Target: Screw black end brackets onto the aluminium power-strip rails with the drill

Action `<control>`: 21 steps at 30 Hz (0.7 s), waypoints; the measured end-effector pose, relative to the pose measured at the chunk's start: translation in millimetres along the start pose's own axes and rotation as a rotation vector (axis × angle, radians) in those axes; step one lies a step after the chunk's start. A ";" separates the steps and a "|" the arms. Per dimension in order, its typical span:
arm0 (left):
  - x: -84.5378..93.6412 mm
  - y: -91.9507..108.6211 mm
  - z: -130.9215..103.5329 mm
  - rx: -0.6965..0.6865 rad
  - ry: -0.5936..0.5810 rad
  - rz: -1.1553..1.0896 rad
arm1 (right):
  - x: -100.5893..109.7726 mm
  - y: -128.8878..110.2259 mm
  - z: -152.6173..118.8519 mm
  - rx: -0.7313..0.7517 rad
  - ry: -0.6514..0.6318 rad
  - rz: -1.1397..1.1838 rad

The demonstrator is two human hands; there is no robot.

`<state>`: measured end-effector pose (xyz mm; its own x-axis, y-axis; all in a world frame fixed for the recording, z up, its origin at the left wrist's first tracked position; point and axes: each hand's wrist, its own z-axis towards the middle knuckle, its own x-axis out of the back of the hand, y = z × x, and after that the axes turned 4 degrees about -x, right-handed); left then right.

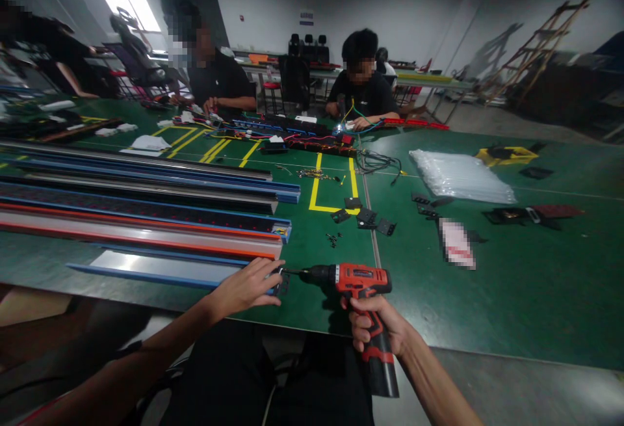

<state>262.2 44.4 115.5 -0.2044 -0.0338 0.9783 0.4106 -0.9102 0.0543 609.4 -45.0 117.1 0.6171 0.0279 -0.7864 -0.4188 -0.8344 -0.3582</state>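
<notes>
My right hand [370, 325] grips the handle of a red and black cordless drill [363, 278], held level with its chuck facing left. The bit reaches a small black bracket [283, 283] at the right end of a blue channel profile [160, 268]. My left hand [251, 286] curls over that end, its fingertips at the bracket and its palm side hiding part of the profile. Whether the bit touches a screw is too small to tell. Beyond the drill lie several black screws [334, 239] and loose black brackets [366, 218].
More long channel profiles [146, 218] lie side by side at left on the green table [487, 296]. Bagged white material [461, 175] is at right. Two people [365, 91] sit across the table, near wired strips [292, 130]. The table's front edge is close to my lap.
</notes>
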 end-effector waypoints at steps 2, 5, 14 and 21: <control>-1.1 -0.2 -0.7 0.008 0.002 -0.006 | -1.1 2.8 -0.5 0.014 0.010 0.015; -1.3 0.1 -0.6 0.016 -0.016 0.015 | -3.3 9.2 -1.5 0.040 0.022 0.035; -5.2 0.0 -2.2 0.013 0.012 0.079 | -27.3 62.5 2.4 0.170 0.094 0.159; -6.0 -1.1 -2.1 0.011 0.013 0.060 | -40.3 92.9 8.8 0.267 0.159 0.280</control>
<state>261.1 44.8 109.1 -0.1902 -0.0937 0.9773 0.4319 -0.9019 -0.0025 539.8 -118.8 111.1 0.5415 -0.2827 -0.7917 -0.7302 -0.6248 -0.2763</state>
